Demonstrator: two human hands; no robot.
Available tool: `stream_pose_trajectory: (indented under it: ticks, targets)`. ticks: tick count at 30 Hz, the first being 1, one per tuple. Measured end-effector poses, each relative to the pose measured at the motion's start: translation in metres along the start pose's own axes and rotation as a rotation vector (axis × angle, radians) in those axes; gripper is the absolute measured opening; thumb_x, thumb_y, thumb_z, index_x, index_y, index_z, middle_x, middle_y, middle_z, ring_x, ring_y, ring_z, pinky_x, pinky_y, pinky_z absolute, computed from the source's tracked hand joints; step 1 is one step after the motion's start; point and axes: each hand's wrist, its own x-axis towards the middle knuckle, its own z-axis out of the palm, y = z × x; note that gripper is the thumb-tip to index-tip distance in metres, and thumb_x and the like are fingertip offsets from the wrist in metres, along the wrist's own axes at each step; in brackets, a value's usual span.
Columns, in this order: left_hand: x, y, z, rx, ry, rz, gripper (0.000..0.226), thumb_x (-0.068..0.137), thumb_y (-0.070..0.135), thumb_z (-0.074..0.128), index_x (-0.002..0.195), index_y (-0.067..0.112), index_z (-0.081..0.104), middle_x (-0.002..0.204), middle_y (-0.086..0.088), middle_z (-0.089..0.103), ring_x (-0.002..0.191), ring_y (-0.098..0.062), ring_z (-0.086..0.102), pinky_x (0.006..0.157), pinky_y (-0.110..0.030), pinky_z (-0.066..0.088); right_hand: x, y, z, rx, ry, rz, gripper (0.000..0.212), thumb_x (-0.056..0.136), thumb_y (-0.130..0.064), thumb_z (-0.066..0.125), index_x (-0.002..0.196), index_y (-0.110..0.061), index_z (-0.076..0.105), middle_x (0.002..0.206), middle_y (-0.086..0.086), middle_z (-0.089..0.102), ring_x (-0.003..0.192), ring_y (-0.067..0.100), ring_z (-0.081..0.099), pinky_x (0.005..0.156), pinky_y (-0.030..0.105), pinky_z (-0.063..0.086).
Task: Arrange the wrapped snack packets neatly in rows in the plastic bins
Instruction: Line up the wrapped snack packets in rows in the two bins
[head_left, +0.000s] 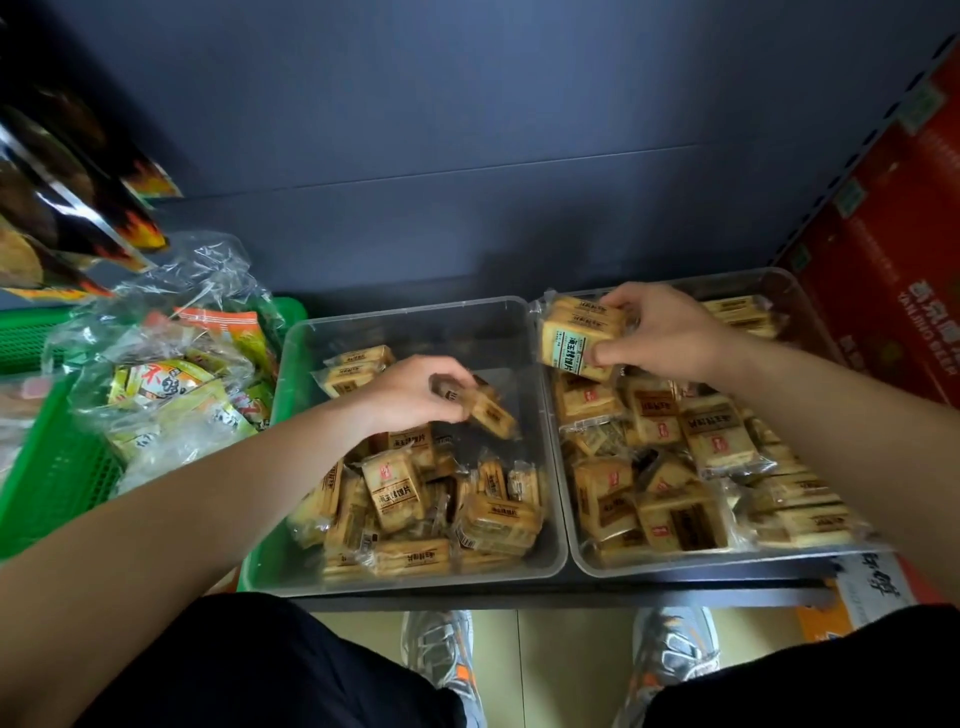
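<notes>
1. Over the far half of the left bin (405, 307), the left hand (410, 395) has its fingers curled round some tilted packets (491, 410), held just above the bin's bare floor. I judge that this bare patch is where the next row should go
2. Against the far-left corner of that bin lie the stacked packets (358, 366), likely the start of a row. The rest sit in a loose heap (415, 509) at the near end, not yet sorted
3. The right hand (670, 338) pinches a stack of packets (576, 340) between thumb and fingers. It holds them together over the far-left corner of the right bin (727, 565), probably so they go down as one squared block
4. Packets through the middle of the right bin are jumbled, while those along its far wall look tidier
5. Both bins stand side by side on a dark shelf (519, 597), between a green basket (57, 467) and a red carton (893, 291)
</notes>
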Motion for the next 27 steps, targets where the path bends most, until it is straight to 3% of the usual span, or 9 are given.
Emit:
stream_pose_trajectory:
  ticks: [2, 4, 7, 13, 17, 19, 22, 27]
  targets:
    - [-0.007, 0.0, -0.001, -0.142, 0.027, -0.032, 0.011, 0.093, 0.03, 0.072, 0.103, 0.026, 0.071, 0.111, 0.009, 0.068, 0.1, -0.009, 0.067, 0.078, -0.02, 0.052, -0.001, -0.003, 0.0, 0.01, -0.003, -0.005, 0.061, 0.076, -0.026, 0.084, 0.131, -0.024, 0.058, 0.11, -0.007, 0.067, 0.099, 0.012, 0.065, 0.082, 0.031, 0.053]
    - [-0.008, -0.001, -0.004, -0.042, 0.104, -0.022, 0.005, 0.091, 0.03, 0.074, 0.095, 0.028, 0.071, 0.107, 0.013, 0.068, 0.098, -0.008, 0.064, 0.08, -0.024, 0.048, -0.001, -0.005, 0.0, 0.016, 0.004, -0.011, 0.061, 0.076, -0.026, 0.084, 0.131, -0.024, 0.058, 0.111, -0.007, 0.066, 0.1, 0.011, 0.064, 0.083, 0.03, 0.052]
    - [-0.008, -0.004, -0.006, 0.008, 0.168, -0.038, 0.021, 0.084, 0.016, 0.081, 0.089, 0.033, 0.068, 0.115, 0.014, 0.065, 0.101, -0.012, 0.064, 0.092, -0.036, 0.049, -0.001, -0.008, 0.0, 0.016, 0.016, -0.021, 0.06, 0.077, -0.027, 0.084, 0.131, -0.024, 0.059, 0.112, -0.007, 0.066, 0.101, 0.011, 0.063, 0.087, 0.032, 0.051]
    - [-0.008, -0.01, -0.014, -0.146, 0.219, -0.034, 0.031, 0.083, 0.01, 0.081, 0.084, 0.034, 0.061, 0.122, 0.002, 0.067, 0.105, -0.02, 0.068, 0.084, -0.045, 0.062, -0.001, -0.012, 0.001, 0.015, -0.008, -0.026, 0.06, 0.077, -0.027, 0.084, 0.131, -0.024, 0.059, 0.112, -0.007, 0.066, 0.1, 0.009, 0.063, 0.084, 0.03, 0.05]
    - [-0.007, -0.015, -0.013, 0.108, 0.284, -0.057, 0.029, 0.088, 0.012, 0.076, 0.106, 0.031, 0.062, 0.127, 0.004, 0.061, 0.114, -0.017, 0.059, 0.09, -0.03, 0.051, -0.001, -0.008, -0.012, 0.074, 0.035, -0.013, 0.053, 0.075, -0.027, 0.086, 0.124, -0.026, 0.065, 0.109, -0.01, 0.069, 0.1, 0.009, 0.066, 0.089, 0.031, 0.053]
    - [-0.004, -0.011, -0.014, 0.156, 0.354, -0.047, 0.034, 0.088, 0.021, 0.077, 0.117, 0.031, 0.061, 0.13, 0.003, 0.061, 0.116, -0.017, 0.059, 0.097, -0.03, 0.046, -0.003, 0.006, -0.027, 0.159, 0.084, 0.015, 0.048, 0.076, -0.025, 0.086, 0.12, -0.026, 0.066, 0.107, -0.008, 0.07, 0.098, 0.011, 0.069, 0.091, 0.034, 0.055]
    - [0.001, 0.017, -0.014, 0.039, 0.408, 0.028, 0.024, 0.091, 0.026, 0.074, 0.111, 0.034, 0.064, 0.125, 0.007, 0.066, 0.115, -0.013, 0.063, 0.105, -0.035, 0.047, -0.01, 0.036, -0.054, 0.246, 0.195, 0.068, 0.045, 0.078, -0.02, 0.084, 0.12, -0.023, 0.066, 0.106, -0.005, 0.071, 0.095, 0.012, 0.07, 0.087, 0.033, 0.058]
    - [0.015, 0.091, 0.008, -0.043, 0.398, 0.227, 0.012, 0.091, 0.021, 0.072, 0.1, 0.028, 0.069, 0.106, 0.012, 0.071, 0.1, -0.004, 0.066, 0.093, -0.026, 0.05, -0.027, 0.086, -0.094, 0.334, 0.197, 0.152, 0.045, 0.086, -0.006, 0.075, 0.124, -0.022, 0.059, 0.117, 0.005, 0.066, 0.105, 0.021, 0.068, 0.087, 0.035, 0.057]
